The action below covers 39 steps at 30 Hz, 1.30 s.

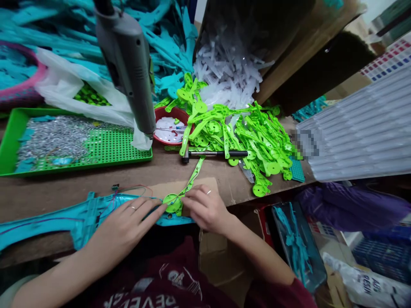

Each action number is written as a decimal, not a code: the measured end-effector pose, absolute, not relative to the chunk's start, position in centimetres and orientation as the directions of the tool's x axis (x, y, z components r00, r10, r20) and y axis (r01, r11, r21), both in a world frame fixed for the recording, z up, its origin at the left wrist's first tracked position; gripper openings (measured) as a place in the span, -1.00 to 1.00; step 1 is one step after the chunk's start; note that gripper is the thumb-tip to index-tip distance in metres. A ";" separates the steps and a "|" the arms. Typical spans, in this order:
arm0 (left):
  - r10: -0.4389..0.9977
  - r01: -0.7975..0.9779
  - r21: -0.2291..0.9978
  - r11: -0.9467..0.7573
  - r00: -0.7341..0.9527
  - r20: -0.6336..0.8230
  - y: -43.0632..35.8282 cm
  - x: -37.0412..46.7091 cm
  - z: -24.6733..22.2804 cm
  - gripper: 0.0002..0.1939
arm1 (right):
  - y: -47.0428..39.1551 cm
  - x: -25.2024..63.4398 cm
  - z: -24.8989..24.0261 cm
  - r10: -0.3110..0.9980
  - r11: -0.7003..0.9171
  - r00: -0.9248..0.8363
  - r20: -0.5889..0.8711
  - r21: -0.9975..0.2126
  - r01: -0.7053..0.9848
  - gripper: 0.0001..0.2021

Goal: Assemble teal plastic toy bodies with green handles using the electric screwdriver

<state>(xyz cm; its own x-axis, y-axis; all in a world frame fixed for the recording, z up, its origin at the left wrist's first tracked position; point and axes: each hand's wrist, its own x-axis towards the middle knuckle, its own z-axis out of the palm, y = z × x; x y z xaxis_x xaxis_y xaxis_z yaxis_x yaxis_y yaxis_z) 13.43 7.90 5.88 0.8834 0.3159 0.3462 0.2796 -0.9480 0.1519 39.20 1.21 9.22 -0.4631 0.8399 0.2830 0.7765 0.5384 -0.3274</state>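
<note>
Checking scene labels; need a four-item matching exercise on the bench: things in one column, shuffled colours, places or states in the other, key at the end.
Things
1. hammer
2. red bowl
3. green tray
4. long blue part

Descriptions
A. holds small silvery pieces
B. under the left hand
C. black and silver
D. holds white pieces

Pairs: 1-C, 2-D, 3-A, 4-B

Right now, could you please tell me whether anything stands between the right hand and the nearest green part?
Nothing visible does: the right hand meets the green part beside its round end; the hammer lies farther back.
</note>
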 end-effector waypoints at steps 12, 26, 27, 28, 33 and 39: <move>0.552 0.366 0.518 -0.773 0.790 0.266 8.8 13.5 6.7 -0.64 | 2.0 37.1 9.1 0.815 0.576 -0.572 0.093 -0.248 0.779 -0.70; 0.468 0.189 0.711 -0.677 0.857 0.217 8.9 15.1 7.6 -0.74 | 2.5 37.7 7.6 0.892 0.444 -0.406 0.197 -0.546 0.710 -0.87; 0.445 0.165 0.711 -0.683 0.867 0.226 8.9 15.1 7.6 -0.74 | 2.5 37.8 7.5 0.889 0.449 -0.413 0.197 -0.548 0.706 -0.87; 0.444 0.156 0.722 -0.674 0.867 0.227 8.9 15.1 7.6 -0.74 | 2.5 37.9 7.4 0.886 0.454 -0.420 0.197 -0.549 0.702 -0.87; 0.541 0.175 0.830 -0.530 0.823 0.172 8.9 15.7 8.2 -0.79 | 2.6 38.1 7.0 0.883 0.459 -0.427 0.198 -0.560 0.690 -0.88; 0.371 0.156 0.569 -0.807 0.884 0.285 8.7 15.0 7.8 -0.68 | 2.1 38.0 7.1 0.884 0.454 -0.430 0.185 -0.560 0.693 -0.83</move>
<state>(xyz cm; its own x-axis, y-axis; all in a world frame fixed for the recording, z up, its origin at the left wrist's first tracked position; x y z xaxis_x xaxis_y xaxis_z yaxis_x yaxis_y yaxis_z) 15.02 8.68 7.80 0.8839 0.3710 0.2848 0.1555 -0.8074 0.5692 37.99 2.14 7.05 -0.4299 0.8837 0.1851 0.6929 0.4544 -0.5598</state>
